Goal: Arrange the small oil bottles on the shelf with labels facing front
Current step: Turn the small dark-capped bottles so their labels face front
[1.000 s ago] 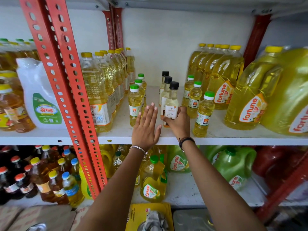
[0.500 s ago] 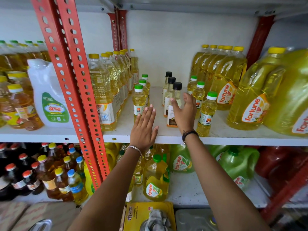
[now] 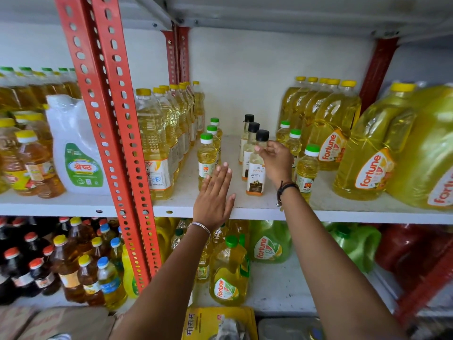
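Note:
Three small black-capped oil bottles stand in a row running back on the white shelf (image 3: 257, 207). The front black-capped bottle (image 3: 256, 179) shows its white and brown label to me. My right hand (image 3: 275, 161) grips this bottle at its neck and shoulder. My left hand (image 3: 213, 196) lies flat and open on the shelf front, just left of that bottle. A row of small green-capped yellow oil bottles (image 3: 206, 158) stands to the left. Another green-capped row (image 3: 306, 169) stands to the right, partly hidden behind my right hand.
Tall yellow-capped oil bottles (image 3: 154, 146) line the left side beside a red slotted upright (image 3: 115, 143). Large Fortune jugs (image 3: 367, 153) crowd the right. A white jug (image 3: 76, 153) stands further left. The lower shelf holds more bottles and green jugs (image 3: 268, 244).
My right hand has risen from the base of the front black-capped bottle to its neck. The bottle's label now faces front. My left hand stays flat on the shelf.

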{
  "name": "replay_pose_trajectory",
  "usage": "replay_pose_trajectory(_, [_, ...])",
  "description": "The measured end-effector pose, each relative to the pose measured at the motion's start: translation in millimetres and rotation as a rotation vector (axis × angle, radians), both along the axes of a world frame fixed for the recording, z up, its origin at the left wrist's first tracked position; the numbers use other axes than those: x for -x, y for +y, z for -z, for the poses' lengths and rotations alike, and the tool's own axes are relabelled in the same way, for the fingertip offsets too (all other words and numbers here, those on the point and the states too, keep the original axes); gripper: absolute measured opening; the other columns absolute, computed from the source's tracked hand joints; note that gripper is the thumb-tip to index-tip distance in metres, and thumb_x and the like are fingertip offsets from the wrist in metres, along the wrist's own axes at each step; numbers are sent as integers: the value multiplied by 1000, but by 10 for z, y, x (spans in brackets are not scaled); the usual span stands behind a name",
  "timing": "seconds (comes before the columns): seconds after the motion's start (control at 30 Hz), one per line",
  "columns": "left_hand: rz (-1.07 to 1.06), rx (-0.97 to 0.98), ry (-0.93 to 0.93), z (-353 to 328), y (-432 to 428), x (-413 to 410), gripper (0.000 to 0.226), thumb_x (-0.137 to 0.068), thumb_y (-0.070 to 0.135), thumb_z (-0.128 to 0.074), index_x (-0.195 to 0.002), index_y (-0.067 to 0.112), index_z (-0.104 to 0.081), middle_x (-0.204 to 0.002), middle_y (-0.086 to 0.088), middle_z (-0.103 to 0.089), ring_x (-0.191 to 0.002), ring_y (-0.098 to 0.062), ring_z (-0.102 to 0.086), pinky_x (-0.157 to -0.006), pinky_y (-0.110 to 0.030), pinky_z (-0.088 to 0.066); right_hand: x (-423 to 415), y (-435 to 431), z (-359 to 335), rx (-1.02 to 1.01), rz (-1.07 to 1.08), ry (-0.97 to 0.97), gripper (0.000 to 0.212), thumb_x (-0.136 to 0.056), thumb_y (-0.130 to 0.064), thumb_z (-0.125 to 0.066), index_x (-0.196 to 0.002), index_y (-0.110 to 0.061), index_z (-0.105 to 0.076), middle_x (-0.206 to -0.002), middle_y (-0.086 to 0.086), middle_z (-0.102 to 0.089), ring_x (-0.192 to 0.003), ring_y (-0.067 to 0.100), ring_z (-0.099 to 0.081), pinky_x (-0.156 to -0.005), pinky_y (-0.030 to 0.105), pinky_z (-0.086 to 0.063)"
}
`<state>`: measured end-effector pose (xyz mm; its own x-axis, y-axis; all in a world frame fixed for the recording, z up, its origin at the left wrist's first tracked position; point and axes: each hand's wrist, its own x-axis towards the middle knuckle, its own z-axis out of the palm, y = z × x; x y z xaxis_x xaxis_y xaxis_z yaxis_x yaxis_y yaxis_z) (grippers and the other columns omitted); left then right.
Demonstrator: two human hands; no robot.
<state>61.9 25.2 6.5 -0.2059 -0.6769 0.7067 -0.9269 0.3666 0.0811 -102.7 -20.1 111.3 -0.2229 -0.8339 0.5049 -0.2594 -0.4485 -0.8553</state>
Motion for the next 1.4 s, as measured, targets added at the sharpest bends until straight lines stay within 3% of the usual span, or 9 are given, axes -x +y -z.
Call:
replay_pose_trajectory(0.17, [-89, -17, 18, -17, 61, -5, 62, -98, 38, -27, -152, 11, -12, -160, -6, -9, -148, -19, -5, -118, -34, 3, 27, 49, -12, 7, -4, 40, 26, -80, -19, -72, -101, -4, -68, -98, 13, -71, -87, 18, -66, -71, 17, -46])
replay_pose_trajectory(0.43, [-176, -29, -4, -24, 107, -27, 64, -96, 43, -22, -150, 9, -17, -157, -7, -10, -146, -21, -10, -117, -39, -4, 87, 243, -6, 32, -32, 57, 25, -78, -22, -74, -99, -9, -71, -90, 2, -71, -80, 10, -66, -71, 16, -49])
replay_pose_trajectory(0.67, [-226, -74, -49, -48, 110, -27, 66, -97, 43, -21, -152, 8, -15, -159, -6, -4, -147, -19, -3, -117, -32, 12, 158, 349, 19, 50, -23, 64, 30, -76, -21, -76, -100, -6, -70, -87, -6, -65, -73, -4, -61, -63, 4, -47])
replay_pose_trajectory(0.9, [-234, -80, -54, -65, 125, -21, 66, -97, 44, -20, -152, 8, -16, -159, -5, -4, -147, -18, -2, -116, -30, 15, 184, 384, 55, 76, -37, 50, 29, -77, -19, -75, -102, -5, -69, -82, -13, -61, -63, -22, -56, -61, -3, -42])
replay_pose_trajectory(1.13, [-235, -72, -55, -50, 112, -21, 66, -98, 44, -19, -153, 9, -12, -159, -5, -2, -147, -18, 0, -115, -30, 15, 180, 396, 47, 74, -30, 62, 25, -79, -21, -72, -103, -13, -70, -89, -4, -69, -81, 5, -65, -68, 0, -45])
replay_pose_trajectory(1.4, [-220, -65, -47, -44, 110, -26, 64, -97, 43, -21, -151, 10, -11, -159, -5, -4, -146, -18, -3, -116, -30, 14, 108, 412, 105, 80, 7, 80, 29, -79, -26, -72, -105, -14, -69, -92, 0, -72, -85, 12, -66, -78, 22, -51])
